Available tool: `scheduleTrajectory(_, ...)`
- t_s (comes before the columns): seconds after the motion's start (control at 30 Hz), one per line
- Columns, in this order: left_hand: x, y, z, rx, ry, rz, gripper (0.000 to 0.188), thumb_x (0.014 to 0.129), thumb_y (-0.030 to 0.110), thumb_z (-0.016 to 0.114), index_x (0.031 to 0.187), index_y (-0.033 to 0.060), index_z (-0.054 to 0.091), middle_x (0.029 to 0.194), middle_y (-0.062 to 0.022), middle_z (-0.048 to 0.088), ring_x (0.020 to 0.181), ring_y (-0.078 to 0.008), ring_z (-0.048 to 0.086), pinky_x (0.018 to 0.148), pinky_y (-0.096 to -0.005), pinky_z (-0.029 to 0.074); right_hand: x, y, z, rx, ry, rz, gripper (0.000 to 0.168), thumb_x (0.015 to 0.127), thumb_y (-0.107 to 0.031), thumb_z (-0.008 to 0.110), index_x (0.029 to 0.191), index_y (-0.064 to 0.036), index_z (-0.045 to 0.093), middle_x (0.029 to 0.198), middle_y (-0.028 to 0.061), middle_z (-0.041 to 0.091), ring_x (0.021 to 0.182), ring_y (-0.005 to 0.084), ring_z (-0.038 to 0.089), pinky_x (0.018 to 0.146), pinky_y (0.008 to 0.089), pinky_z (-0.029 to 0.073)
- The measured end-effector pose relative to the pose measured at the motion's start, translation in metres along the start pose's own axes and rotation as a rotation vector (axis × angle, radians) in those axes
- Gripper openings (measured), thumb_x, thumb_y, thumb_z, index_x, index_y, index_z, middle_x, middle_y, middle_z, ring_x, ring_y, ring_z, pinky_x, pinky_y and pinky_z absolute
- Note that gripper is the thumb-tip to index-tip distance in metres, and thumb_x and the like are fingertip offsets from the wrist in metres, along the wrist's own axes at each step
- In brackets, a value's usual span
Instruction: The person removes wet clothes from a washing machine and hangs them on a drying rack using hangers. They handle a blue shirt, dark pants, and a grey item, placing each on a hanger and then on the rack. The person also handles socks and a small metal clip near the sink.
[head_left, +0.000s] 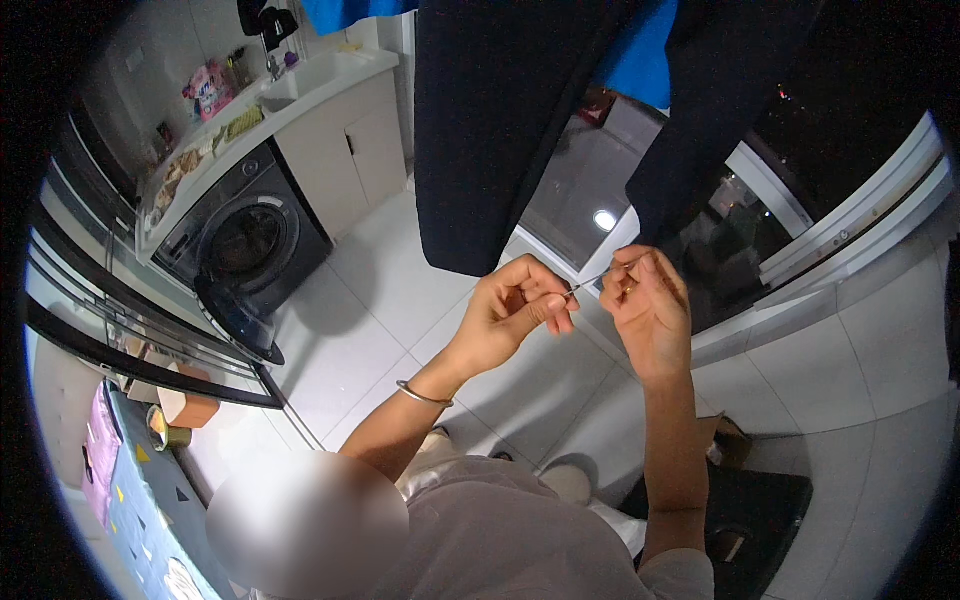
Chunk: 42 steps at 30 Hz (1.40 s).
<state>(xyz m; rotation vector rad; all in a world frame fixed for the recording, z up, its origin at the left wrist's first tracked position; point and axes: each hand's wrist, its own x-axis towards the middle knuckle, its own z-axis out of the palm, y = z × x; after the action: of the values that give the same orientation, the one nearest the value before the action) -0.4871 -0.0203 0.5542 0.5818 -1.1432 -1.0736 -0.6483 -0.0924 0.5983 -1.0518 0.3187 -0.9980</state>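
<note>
My left hand (514, 315), with a metal bangle (424, 395) at its wrist, pinches one end of a thin, shiny wire-like piece (592, 280) between thumb and fingers. The other end of the piece runs into the fingertips of my right hand (649, 315); exactly what it is, I cannot tell. Both hands are raised in front of my chest, above the tiled floor. Dark trousers (480, 135) hang just beyond them, one leg ending close to my left hand and the other near my right. Behind the trousers shows a bright blue fabric (639, 67).
To the left, a front-loading washing machine (296, 214) has its round door (238, 322) swung out. A white sink (322, 75) tops the cabinet (341, 154) beside it. Window frames (855, 232) line the right side. Below my right arm lies a black box-like object (765, 487).
</note>
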Motion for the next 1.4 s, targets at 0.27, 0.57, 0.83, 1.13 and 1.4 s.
scheduleTrajectory(0.27,-0.004,0.013,0.003,0.332,0.085,0.172,0.009,0.085,0.004,0.056,0.091,0.001,0.051,0.087,-0.009,0.058,0.076,-0.0132,0.06,0.064,-0.0236,0.048,-0.004,-0.002,0.003,-0.126,-0.038,-0.107,0.025,0.09,-0.013,0.047,0.104,0.005,0.055,0.085,0.0058,0.054,0.072,0.0119,0.045,0.063,0.0253,0.036)
scheduleTrajectory(0.57,-0.008,0.02,0.013,0.309,0.132,0.193,0.022,0.084,0.001,0.057,0.103,0.0,0.048,0.087,-0.007,0.059,0.077,-0.013,0.06,0.066,-0.0234,0.048,-0.012,-0.008,0.01,-0.174,-0.036,-0.147,0.023,0.09,-0.013,0.048,0.102,0.005,0.057,0.083,0.0055,0.054,0.072,0.0113,0.045,0.063,0.0244,0.036)
scheduleTrajectory(0.83,-0.012,0.024,0.012,0.181,0.1,0.152,0.021,0.084,0.002,0.057,0.104,-0.0012,0.052,0.087,-0.0092,0.062,0.076,-0.0139,0.061,0.065,-0.0238,0.049,-0.019,-0.009,0.018,-0.231,-0.006,-0.195,0.021,0.09,-0.012,0.048,0.102,0.002,0.057,0.082,0.0054,0.056,0.07,0.0105,0.045,0.061,0.024,0.035)
scheduleTrajectory(1.13,-0.026,0.032,-0.002,0.073,0.174,0.154,0.018,0.085,0.003,0.056,0.103,-0.0009,0.054,0.086,-0.0085,0.062,0.075,-0.0131,0.061,0.065,-0.0231,0.048,-0.017,0.006,0.034,-0.249,-0.06,-0.198,0.019,0.089,-0.012,0.049,0.102,0.002,0.055,0.083,0.0055,0.057,0.068,0.0105,0.045,0.062,0.0245,0.036)
scheduleTrajectory(1.4,-0.042,0.042,-0.026,0.042,0.23,0.146,0.02,0.085,0.003,0.056,0.104,-0.0003,0.053,0.086,-0.0087,0.062,0.076,-0.0134,0.061,0.065,-0.0231,0.048,-0.009,0.029,0.055,-0.231,-0.093,-0.16,0.019,0.089,-0.011,0.05,0.101,0.003,0.055,0.084,0.0067,0.057,0.068,0.0111,0.047,0.063,0.0247,0.038)
